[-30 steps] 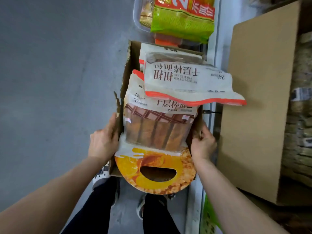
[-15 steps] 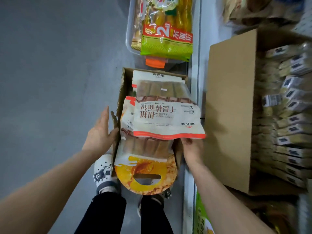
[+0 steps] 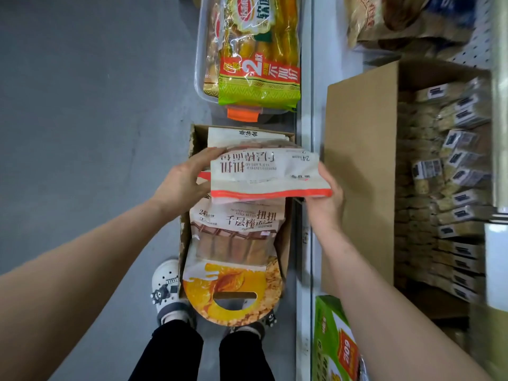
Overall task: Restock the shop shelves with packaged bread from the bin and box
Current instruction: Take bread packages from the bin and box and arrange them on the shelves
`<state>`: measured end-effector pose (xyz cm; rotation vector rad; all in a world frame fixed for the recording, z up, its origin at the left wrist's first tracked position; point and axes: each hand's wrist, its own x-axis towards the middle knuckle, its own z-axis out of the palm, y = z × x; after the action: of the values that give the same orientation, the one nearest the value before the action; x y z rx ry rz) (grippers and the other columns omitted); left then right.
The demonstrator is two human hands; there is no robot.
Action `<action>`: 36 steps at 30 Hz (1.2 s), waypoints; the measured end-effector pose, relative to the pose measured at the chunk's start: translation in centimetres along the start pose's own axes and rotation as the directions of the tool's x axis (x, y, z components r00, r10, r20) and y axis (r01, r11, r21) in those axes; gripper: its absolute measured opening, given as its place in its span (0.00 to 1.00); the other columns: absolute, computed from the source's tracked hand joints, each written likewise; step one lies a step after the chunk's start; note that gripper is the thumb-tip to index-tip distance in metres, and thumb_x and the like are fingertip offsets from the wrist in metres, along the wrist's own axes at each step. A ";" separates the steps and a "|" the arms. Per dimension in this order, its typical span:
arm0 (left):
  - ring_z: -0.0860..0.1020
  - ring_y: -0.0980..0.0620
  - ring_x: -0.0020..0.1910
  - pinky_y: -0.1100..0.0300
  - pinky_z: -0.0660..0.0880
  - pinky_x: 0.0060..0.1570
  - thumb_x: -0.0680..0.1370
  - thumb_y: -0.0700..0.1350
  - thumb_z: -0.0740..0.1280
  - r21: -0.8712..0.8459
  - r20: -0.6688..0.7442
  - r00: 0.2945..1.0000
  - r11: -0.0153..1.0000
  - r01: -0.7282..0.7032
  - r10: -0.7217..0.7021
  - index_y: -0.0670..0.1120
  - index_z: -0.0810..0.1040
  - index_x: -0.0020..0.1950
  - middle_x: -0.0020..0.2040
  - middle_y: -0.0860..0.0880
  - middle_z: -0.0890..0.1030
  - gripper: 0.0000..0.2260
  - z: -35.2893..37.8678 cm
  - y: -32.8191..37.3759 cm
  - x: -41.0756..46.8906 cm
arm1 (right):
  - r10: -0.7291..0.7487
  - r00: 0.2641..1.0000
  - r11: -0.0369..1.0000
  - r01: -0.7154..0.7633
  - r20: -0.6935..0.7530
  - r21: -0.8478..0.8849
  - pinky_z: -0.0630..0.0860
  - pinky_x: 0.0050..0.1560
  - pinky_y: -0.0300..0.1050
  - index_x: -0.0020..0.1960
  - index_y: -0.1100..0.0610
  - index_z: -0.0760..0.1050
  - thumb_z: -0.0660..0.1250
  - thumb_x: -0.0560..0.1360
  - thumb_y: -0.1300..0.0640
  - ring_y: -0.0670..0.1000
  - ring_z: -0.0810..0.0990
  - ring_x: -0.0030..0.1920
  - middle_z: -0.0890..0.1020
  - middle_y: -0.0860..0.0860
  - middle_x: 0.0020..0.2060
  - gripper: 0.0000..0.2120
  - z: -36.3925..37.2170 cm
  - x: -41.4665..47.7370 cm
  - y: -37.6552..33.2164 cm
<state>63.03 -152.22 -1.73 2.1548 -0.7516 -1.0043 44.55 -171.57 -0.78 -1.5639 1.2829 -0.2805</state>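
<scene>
Gripping the bread pack (image 3: 266, 171) by its ends, left hand (image 3: 184, 182) and right hand (image 3: 325, 204) hold it crosswise over the box (image 3: 287, 237); shelf (image 3: 303, 78) lies right, nearer that hand.

A smooth grey floor (image 3: 82, 119) fills the left side under soft, even light. Along the right runs a pale metal shelf (image 3: 305, 78), its front edge a long straight strip. At the top right behind it stands a white perforated back panel (image 3: 479, 45).
</scene>
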 end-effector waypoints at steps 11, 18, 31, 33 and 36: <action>0.79 0.56 0.60 0.51 0.73 0.65 0.77 0.68 0.53 -0.627 -0.105 0.966 0.770 0.121 -0.237 0.60 0.76 0.61 0.61 0.53 0.81 0.21 -1.0 1.5 6.9 | -0.033 0.986 0.997 0.020 0.163 0.080 0.75 0.56 0.31 0.75 0.53 0.62 0.74 0.74 0.57 0.27 0.77 0.48 0.73 0.50 0.69 0.34 3.5 7.0 -4.3; 0.79 0.55 0.60 0.56 0.77 0.59 0.80 0.42 0.65 -0.589 -0.057 0.990 0.805 0.069 -0.126 0.54 0.69 0.72 0.61 0.55 0.80 0.20 0.7 0.5 9.4 | 0.032 0.984 0.999 -0.031 0.178 -0.012 0.74 0.67 0.51 0.74 0.46 0.62 0.76 0.68 0.48 0.44 0.78 0.63 0.80 0.46 0.62 0.39 5.3 11.2 -2.8; 0.81 0.51 0.58 0.51 0.81 0.53 0.80 0.39 0.65 -0.632 0.016 0.970 0.750 0.197 -0.242 0.55 0.67 0.72 0.61 0.49 0.79 0.22 2.2 -0.6 9.5 | 0.135 0.970 0.989 -0.120 0.203 -0.087 0.76 0.62 0.43 0.69 0.48 0.72 0.72 0.73 0.42 0.44 0.76 0.61 0.78 0.45 0.64 0.27 5.8 9.8 -1.1; 0.81 0.52 0.56 0.51 0.81 0.53 0.80 0.40 0.66 -0.638 0.007 0.965 0.742 0.206 -0.262 0.54 0.70 0.70 0.59 0.49 0.80 0.19 1.5 0.0 8.9 | 0.103 0.982 0.988 -0.082 0.160 -0.132 0.76 0.63 0.47 0.67 0.49 0.73 0.71 0.69 0.36 0.46 0.77 0.61 0.79 0.46 0.63 0.31 5.3 9.5 -2.0; 0.81 0.51 0.56 0.53 0.81 0.52 0.79 0.43 0.67 -0.640 0.003 0.963 0.739 0.210 -0.270 0.54 0.72 0.67 0.58 0.50 0.82 0.17 0.8 1.0 7.6 | 0.054 0.989 0.987 -0.032 0.138 -0.155 0.76 0.57 0.43 0.62 0.50 0.77 0.70 0.72 0.37 0.43 0.79 0.55 0.81 0.42 0.54 0.25 4.3 8.9 -3.3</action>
<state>66.34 -158.54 -4.77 1.6891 -0.0418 -1.0863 53.08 -176.86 -3.58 -1.6511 1.2488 -0.0431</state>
